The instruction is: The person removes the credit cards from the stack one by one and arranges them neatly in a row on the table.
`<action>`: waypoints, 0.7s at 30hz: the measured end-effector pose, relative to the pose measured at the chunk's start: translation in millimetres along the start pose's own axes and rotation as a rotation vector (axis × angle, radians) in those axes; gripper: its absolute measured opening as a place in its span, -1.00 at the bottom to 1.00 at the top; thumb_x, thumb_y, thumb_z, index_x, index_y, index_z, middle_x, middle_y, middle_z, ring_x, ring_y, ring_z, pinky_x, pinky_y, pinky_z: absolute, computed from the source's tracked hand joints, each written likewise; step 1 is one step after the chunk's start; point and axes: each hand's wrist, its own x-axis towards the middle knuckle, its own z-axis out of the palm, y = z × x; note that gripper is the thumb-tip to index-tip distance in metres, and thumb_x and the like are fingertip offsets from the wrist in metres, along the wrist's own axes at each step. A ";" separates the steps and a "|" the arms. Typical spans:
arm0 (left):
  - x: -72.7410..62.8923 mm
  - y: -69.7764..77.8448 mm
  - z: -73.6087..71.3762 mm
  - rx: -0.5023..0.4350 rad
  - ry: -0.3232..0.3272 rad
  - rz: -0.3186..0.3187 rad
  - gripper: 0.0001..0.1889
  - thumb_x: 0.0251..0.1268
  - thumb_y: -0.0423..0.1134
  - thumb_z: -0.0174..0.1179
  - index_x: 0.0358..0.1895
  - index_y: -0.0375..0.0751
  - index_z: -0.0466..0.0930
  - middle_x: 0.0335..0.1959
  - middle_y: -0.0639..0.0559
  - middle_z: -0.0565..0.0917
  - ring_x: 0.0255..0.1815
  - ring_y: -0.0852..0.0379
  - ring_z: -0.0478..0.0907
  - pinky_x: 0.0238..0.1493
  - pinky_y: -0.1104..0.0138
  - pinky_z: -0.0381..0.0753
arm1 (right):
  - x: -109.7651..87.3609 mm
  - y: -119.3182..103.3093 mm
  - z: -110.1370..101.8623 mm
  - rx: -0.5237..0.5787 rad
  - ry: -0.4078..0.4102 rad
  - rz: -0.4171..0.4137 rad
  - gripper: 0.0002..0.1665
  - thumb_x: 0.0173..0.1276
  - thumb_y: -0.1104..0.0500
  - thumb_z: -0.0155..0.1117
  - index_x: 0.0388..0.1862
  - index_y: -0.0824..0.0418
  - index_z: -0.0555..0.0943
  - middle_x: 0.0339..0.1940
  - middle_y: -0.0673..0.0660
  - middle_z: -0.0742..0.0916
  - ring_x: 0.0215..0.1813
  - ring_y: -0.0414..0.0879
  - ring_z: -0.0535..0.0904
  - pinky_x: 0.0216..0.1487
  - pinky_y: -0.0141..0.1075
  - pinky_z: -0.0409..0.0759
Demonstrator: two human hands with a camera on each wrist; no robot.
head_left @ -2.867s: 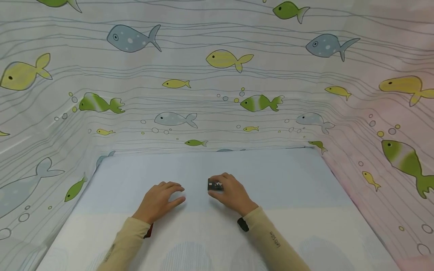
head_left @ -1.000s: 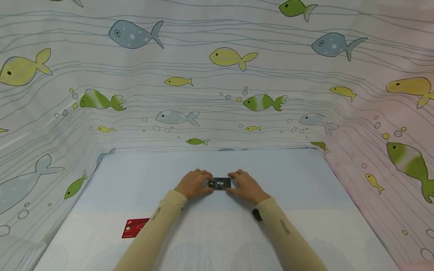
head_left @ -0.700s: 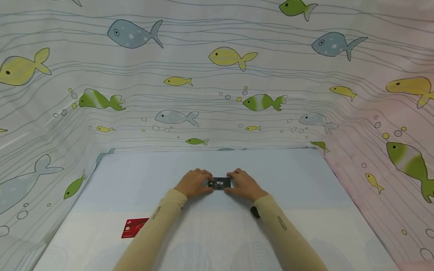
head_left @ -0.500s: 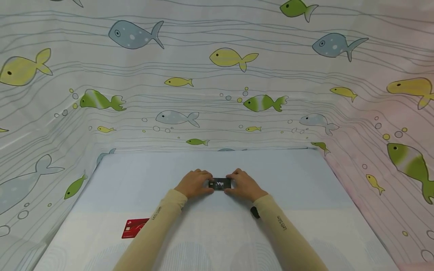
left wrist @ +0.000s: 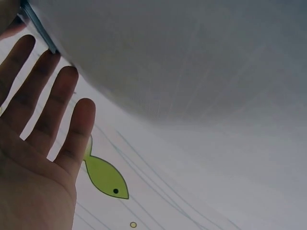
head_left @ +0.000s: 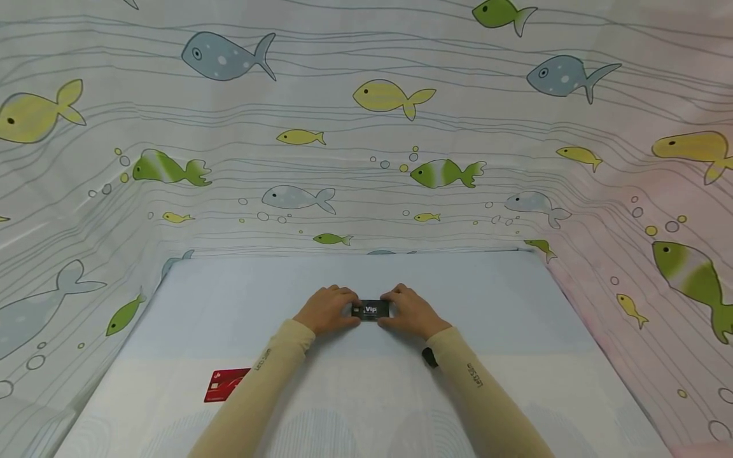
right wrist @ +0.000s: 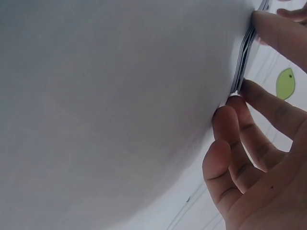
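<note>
A black card with "Vip" in white letters (head_left: 371, 310) lies flat near the middle of the table. My left hand (head_left: 326, 310) pinches its left end, thumb at the near edge and fingers at the far edge. At the other end, my right hand (head_left: 417, 313) holds it the same way. Several layered edges show in the right wrist view, so a stack of cards (right wrist: 243, 60) sits between the fingers. The left wrist view shows only a thin card edge (left wrist: 41, 29) by the fingertips. A red card (head_left: 226, 385) lies by my left forearm, which covers its right part.
The table (head_left: 515, 394) has a pale blue and white cover. Fish-patterned cloth (head_left: 366, 152) rises behind the table and along both sides. A black band (head_left: 429, 357) shows at the right wrist.
Since the earliest frame, my left hand has moved right onto the black card, uncovering the red card. My right hand has shifted to the card's right end. Over the last second, both hands barely move.
</note>
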 end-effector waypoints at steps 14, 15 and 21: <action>-1.0 -1.3 -2.1 -0.026 -0.007 0.003 -0.56 0.18 0.00 0.48 0.10 -0.05 0.71 0.04 0.01 0.72 0.02 -0.02 0.64 0.04 0.09 0.60 | -1.2 2.3 1.8 -0.011 0.025 -0.031 -0.32 0.25 -0.14 0.52 0.27 0.12 0.61 0.11 0.06 0.60 0.14 -0.03 0.55 0.25 -0.08 0.51; -1.2 -1.4 -2.2 -0.025 -0.007 0.002 -0.56 0.18 0.00 0.47 0.11 -0.05 0.71 0.05 0.00 0.72 0.03 -0.02 0.63 0.04 0.09 0.60 | -1.2 2.5 1.9 -0.015 0.027 -0.035 -0.32 0.25 -0.14 0.51 0.27 0.12 0.61 0.11 0.06 0.60 0.15 -0.03 0.55 0.25 -0.08 0.51; -2.1 -0.5 -4.9 -0.026 -0.012 -0.011 -0.54 0.20 0.02 0.45 0.14 -0.05 0.69 0.08 0.00 0.71 0.06 -0.02 0.62 0.07 0.09 0.59 | -2.3 2.3 0.8 -0.029 0.035 -0.044 -0.30 0.25 -0.17 0.50 0.29 0.12 0.60 0.13 0.05 0.59 0.18 -0.03 0.55 0.27 -0.08 0.50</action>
